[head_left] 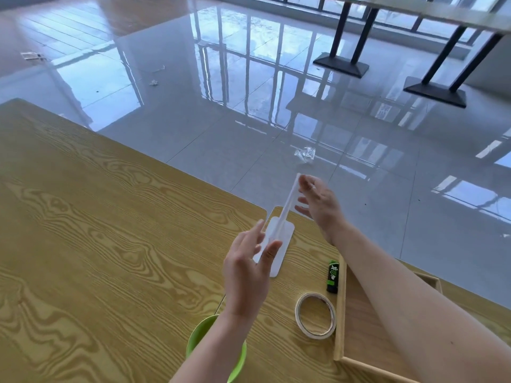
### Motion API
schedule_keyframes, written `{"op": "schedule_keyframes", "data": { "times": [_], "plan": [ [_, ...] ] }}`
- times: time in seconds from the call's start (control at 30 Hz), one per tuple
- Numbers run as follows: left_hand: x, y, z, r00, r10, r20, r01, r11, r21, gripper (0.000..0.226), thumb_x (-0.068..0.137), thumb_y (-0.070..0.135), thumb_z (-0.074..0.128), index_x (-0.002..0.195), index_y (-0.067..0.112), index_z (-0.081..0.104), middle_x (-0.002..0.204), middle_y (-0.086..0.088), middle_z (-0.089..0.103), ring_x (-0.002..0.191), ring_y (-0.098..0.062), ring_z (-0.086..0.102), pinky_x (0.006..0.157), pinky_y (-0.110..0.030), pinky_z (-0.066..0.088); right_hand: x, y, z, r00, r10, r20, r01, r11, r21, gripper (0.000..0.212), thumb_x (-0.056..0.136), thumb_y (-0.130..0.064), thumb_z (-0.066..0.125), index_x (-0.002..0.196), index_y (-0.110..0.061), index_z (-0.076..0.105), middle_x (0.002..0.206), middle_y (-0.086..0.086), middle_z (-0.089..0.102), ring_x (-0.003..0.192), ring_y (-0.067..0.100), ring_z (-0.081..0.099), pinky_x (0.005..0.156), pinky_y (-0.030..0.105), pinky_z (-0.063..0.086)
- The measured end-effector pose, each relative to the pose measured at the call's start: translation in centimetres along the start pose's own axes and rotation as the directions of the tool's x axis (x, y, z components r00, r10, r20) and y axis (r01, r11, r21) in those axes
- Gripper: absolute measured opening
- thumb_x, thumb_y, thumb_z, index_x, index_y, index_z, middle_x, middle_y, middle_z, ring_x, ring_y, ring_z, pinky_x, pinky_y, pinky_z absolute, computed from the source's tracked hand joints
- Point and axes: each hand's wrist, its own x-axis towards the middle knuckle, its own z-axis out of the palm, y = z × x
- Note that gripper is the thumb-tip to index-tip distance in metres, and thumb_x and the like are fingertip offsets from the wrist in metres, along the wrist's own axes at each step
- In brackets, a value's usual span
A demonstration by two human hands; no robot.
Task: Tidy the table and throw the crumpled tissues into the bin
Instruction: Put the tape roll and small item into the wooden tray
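Table (83, 217): wood-grain, lower left of frame.
Floor (249, 106): glossy tiles, scraps scattered.
Left hand (249, 269), right hand (318, 205): each pinching an end of a white strip (287, 205).

above the wooden table (83, 217), the left hand (249, 272) pinches the near end of a thin white strip (284, 210) and the right hand (318, 201) pinches its far end, holding it taut over a flat white piece (284, 236). a tape roll (315, 315), a green-black tube (333, 276), a green bowl (199, 335) and a wooden tray (340, 313) sit near. crumpled scraps (305, 154) lie on the glossy floor (249, 120).
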Motion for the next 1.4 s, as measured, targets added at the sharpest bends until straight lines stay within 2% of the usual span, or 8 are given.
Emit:
{"op": "schedule_keyframes", "data": {
  "times": [0.07, 0.17, 0.27, 0.37, 0.5, 0.7, 1.13, 1.4],
  "plan": [
    [-1.2, 0.0, -0.4, 0.997, -0.058, -0.045, 0.056, 0.998, -0.029, 0.053, 0.086, 0.042, 0.072, 0.131, 0.016, 0.060, 0.103, 0.009, 0.063, 0.098, -0.012, 0.064, 0.079, -0.024, 0.055, -1.2, 0.8, -1.9, 0.999, 0.030, -0.042, -0.032, 0.999, -0.044, 0.072, 0.083, -0.057, 0.066, 0.136, -0.011, 0.051, 0.112, 0.000, 0.063, 0.104, 0.019, 0.066, 0.090, 0.039, 0.058],
    [-4.3, 0.0, -0.2, 0.996, -0.061, -0.067, 0.062, 0.998, 0.009, 0.043, 0.080, 0.023, 0.079, 0.119, 0.027, 0.060, 0.098, 0.012, 0.059, 0.090, -0.014, 0.064, 0.075, -0.029, 0.057, -3.5, 3.4, -5.3, 0.995, 0.006, -0.098, -0.040, 0.933, -0.357, 0.046, 0.086, -0.034, 0.073, 0.125, -0.011, 0.062, 0.104, -0.001, 0.069, 0.098, 0.018, 0.068, 0.088, 0.035, 0.056],
    [-7.6, 0.0, 1.4, 0.983, -0.039, 0.179, 0.014, 0.990, 0.143, 0.052, 0.077, 0.016, 0.081, 0.123, 0.026, 0.058, 0.103, 0.013, 0.057, 0.095, -0.008, 0.060, 0.082, -0.030, 0.055, -5.9, 6.1, -7.1, 0.999, -0.034, 0.005, 0.028, 0.729, -0.684, 0.042, 0.085, -0.027, 0.074, 0.123, -0.010, 0.065, 0.109, 0.002, 0.070, 0.101, 0.015, 0.065, 0.082, 0.024, 0.047],
    [-9.9, -1.0, 3.9, 0.842, -0.123, 0.526, -0.073, 0.939, 0.337, 0.085, 0.081, 0.034, 0.075, 0.151, 0.024, 0.028, 0.142, 0.009, 0.041, 0.134, -0.011, 0.039, 0.110, -0.024, 0.036, -7.5, 7.9, -7.4, 0.985, -0.024, 0.173, 0.166, 0.430, -0.887, 0.044, 0.082, -0.031, 0.075, 0.121, -0.013, 0.065, 0.113, 0.004, 0.065, 0.108, 0.021, 0.059, 0.089, 0.030, 0.049],
    [-9.4, -2.6, 6.7, 0.674, -0.261, 0.691, -0.210, 0.829, 0.518, 0.110, 0.079, 0.043, 0.075, 0.158, 0.017, 0.003, 0.165, -0.005, 0.012, 0.151, -0.021, 0.008, 0.123, -0.031, 0.015, -8.0, 9.2, -6.9, 0.946, 0.052, 0.319, 0.309, 0.142, -0.940, 0.044, 0.078, -0.038, 0.075, 0.110, -0.013, 0.060, 0.110, 0.006, 0.056, 0.108, 0.024, 0.049, 0.095, 0.034, 0.043],
    [-8.3, -4.4, 8.3, 0.595, -0.291, 0.749, -0.356, 0.741, 0.570, 0.123, 0.066, 0.055, 0.079, 0.156, 0.013, 0.007, 0.163, -0.004, 0.018, 0.147, -0.024, 0.016, 0.118, -0.044, 0.027, -7.3, 10.6, -6.8, 0.926, 0.081, 0.369, 0.375, -0.079, -0.924, 0.035, 0.080, -0.030, 0.068, 0.109, -0.010, 0.059, 0.111, 0.009, 0.061, 0.107, 0.027, 0.050, 0.099, 0.035, 0.039],
    [-9.2, -5.2, 9.5, 0.581, -0.223, 0.783, -0.469, 0.695, 0.546, 0.111, 0.069, 0.050, 0.072, 0.156, 0.015, 0.013, 0.157, -0.003, 0.027, 0.141, -0.026, 0.026, 0.110, -0.047, 0.032, -6.6, 11.3, -6.6, 0.933, 0.094, 0.348, 0.353, -0.035, -0.935, 0.029, 0.084, -0.019, 0.061, 0.111, -0.007, 0.060, 0.116, 0.014, 0.057, 0.116, 0.031, 0.046, 0.108, 0.039, 0.034],
    [-8.8, -5.2, 9.2, 0.674, -0.233, 0.701, -0.277, 0.800, 0.532, 0.100, 0.073, 0.047, 0.066, 0.155, 0.014, 0.018, 0.149, -0.001, 0.035, 0.134, -0.023, 0.031, 0.113, -0.035, 0.031, -7.7, 9.2, -8.9, 0.984, -0.126, 0.124, 0.169, 0.478, -0.862, 0.051, 0.075, -0.028, 0.072, 0.119, -0.007, 0.055, 0.118, 0.009, 0.054, 0.112, 0.027, 0.050, 0.095, 0.033, 0.047]
  ]
}}
